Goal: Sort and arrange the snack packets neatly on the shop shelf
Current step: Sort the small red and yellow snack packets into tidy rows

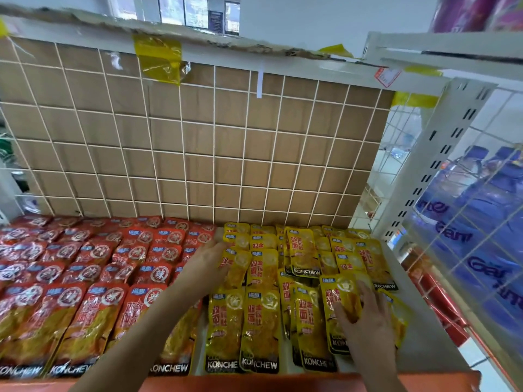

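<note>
Yellow packets (261,326) — beneath right hand (365,315), just beside left hand (210,257)

- "KONCHEW" in white capitals runs along the bottom edge of the yellow packets (260,329), lower centre.
- The same "KONCHEW" sits on the red packets (85,321), lower left.
- Red packets carry a circled "辣".
- Yellow packets show "双面" in red.
- The blue bottle wrap (481,264) at right has broken letters I can't read.
- The red tag (386,76), upper right, is too blurred to read.
</note>
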